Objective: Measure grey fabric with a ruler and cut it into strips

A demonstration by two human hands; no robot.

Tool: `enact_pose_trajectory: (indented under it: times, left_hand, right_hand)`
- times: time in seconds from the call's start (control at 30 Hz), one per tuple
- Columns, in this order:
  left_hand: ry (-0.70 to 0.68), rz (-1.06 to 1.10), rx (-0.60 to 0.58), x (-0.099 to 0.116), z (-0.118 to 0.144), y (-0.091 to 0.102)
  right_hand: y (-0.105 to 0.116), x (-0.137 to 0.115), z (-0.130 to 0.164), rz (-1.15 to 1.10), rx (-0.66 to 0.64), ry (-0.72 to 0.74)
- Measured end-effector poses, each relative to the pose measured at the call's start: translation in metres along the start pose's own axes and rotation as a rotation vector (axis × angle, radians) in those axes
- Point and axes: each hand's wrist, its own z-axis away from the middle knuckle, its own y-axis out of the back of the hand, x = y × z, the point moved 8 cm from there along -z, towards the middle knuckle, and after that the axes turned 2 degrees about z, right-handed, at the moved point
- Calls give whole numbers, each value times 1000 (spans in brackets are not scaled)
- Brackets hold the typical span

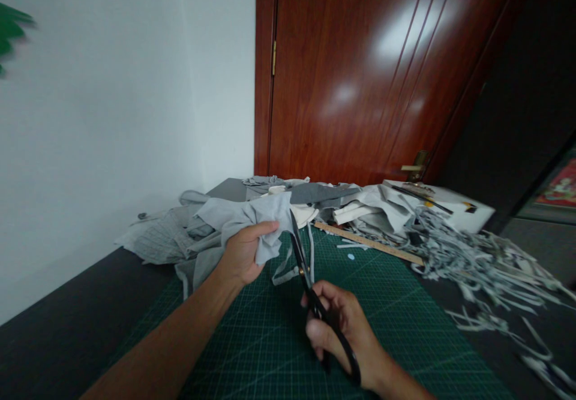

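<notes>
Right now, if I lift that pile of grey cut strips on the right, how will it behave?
The strip pile probably weighs little: thin fabric slivers. Likely floppy, since strands curl and sprawl loosely over the table. It may shed or tangle, not lift as one.

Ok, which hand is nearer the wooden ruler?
Right. The right hand, gripping the scissors, sits below the wooden ruler on the mat; the left hand holds grey fabric farther left.

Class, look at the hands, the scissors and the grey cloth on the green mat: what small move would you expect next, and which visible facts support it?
Probably closing the scissors. The right hand grips the handles, the blades stand against the grey cloth that the left hand pinches up, and cut strips already lie piled beside the cutting mat.
</notes>
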Motion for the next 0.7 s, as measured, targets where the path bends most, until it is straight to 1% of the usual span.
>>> enact_pose_trajectory:
  times: [0.1, 0.23, 0.5, 0.7]
  left_hand:
    - [45, -9, -6, -4, 2, 2]
    - [70, -18, -32, -7, 3, 3]
    - [43, -48, -62, -4, 0, 7]
    - [50, -76, -94, -8, 0, 7]
  right_hand:
    - [1, -1, 0, -6, -1, 23]
    - [3, -2, 0, -7, -1, 31]
    - [1, -4, -2, -36, -27, 13]
    - [3, -4, -2, -12, -23, 24]
